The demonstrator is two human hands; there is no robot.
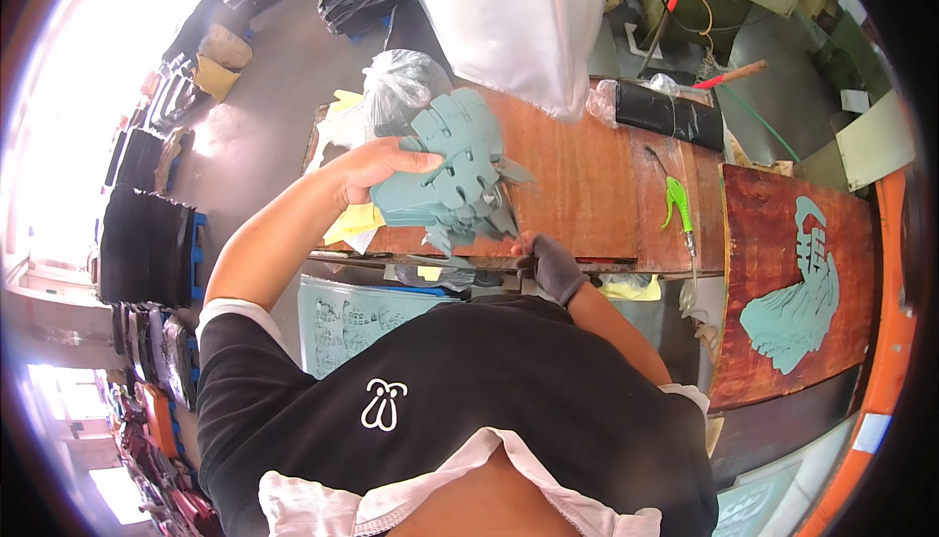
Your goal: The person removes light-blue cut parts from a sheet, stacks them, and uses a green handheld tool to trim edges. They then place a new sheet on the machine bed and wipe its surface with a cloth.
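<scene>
My bare left hand (377, 167) grips a thick stack of teal, slotted sole-shaped sheets (452, 156) above the table's near-left part, its thumb lying over the top sheet. Loose ends of the stack fan out and blur at its right and lower side. Close to that lower right edge is my right hand (554, 268), in a dark grey glove with bare fingertips. Its fingers are closed in a pinch beside the blurred ends; what lies between them is too small to make out.
Beneath my hands is a brown wooden table (577, 180). A green air gun (677, 202) and a black wrapped bundle (670, 114) lie at its right. A tied plastic bag (399, 87) stands at the left. Further right, a reddish board (748, 244) bears another teal stack (797, 307).
</scene>
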